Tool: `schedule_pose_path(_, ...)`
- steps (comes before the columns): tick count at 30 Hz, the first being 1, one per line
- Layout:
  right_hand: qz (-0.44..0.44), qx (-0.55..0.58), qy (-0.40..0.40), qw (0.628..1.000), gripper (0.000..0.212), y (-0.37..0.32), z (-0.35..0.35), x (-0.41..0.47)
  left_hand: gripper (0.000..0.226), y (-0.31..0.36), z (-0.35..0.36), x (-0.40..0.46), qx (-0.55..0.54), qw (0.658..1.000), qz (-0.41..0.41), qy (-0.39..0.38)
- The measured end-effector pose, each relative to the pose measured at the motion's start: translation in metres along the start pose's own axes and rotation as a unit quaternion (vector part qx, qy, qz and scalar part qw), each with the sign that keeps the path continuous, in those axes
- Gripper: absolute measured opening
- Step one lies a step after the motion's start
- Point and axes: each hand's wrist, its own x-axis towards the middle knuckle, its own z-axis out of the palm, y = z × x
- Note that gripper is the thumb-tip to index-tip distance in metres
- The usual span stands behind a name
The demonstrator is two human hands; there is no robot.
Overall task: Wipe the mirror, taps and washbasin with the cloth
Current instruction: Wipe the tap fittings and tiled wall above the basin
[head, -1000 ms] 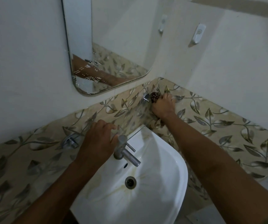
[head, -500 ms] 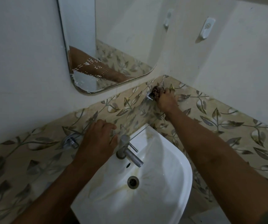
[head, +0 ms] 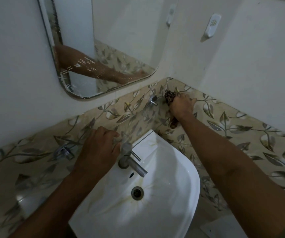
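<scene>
A white washbasin (head: 169, 200) fills the lower middle, with a steel tap (head: 129, 160) at its back rim. My left hand (head: 98, 152) rests on the basin's back edge, just left of the tap, fingers curled against the tiled wall. My right hand (head: 181, 105) grips a dark patterned cloth (head: 169, 97) in the tiled corner, just right of a small steel wall tap (head: 152, 101). A tail of the cloth hangs below my wrist. The mirror (head: 100, 48) hangs on the wall above, reflecting my right arm.
Another steel wall fitting (head: 63, 152) sits on the leaf-patterned tiles (head: 241, 134) left of the basin. A white plastic hook (head: 213, 26) is stuck high on the right wall. The basin's drain (head: 137, 192) has yellowish stains around it.
My right hand with the cloth has slid from the small wall tap a little to the right, into the corner. My left hand has stayed put.
</scene>
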Motion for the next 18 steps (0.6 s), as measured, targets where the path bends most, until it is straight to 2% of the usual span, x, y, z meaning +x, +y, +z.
schedule_pose_path(4,0.032,0.040,0.007,0.999,0.021,-0.008,0.001,-0.001,0.042,-0.005,0.001,0.001,-0.007,1.000,-0.009,-0.001)
schedule_pose_path(7,0.004,0.037,0.017,0.999,0.023,-0.004,0.011,-0.002,0.041,-0.006,0.003,0.002,-0.011,1.000,-0.009,-0.003)
schedule_pose_path(11,-0.004,0.046,0.012,0.999,0.025,0.003,0.014,0.003,0.026,-0.004,0.002,0.004,-0.007,1.000,-0.013,0.001)
schedule_pose_path(14,0.016,0.078,0.013,0.997,0.028,-0.007,0.016,0.000,0.040,-0.003,-0.004,0.003,-0.013,1.000,-0.006,0.003)
schedule_pose_path(16,-0.005,0.084,0.019,0.996,0.031,-0.010,0.018,-0.004,0.040,-0.003,-0.005,0.004,-0.009,1.000,-0.002,0.006)
schedule_pose_path(18,-0.036,0.077,0.025,0.996,0.034,-0.006,0.017,-0.007,0.029,-0.004,-0.003,0.006,0.001,1.000,-0.013,0.006)
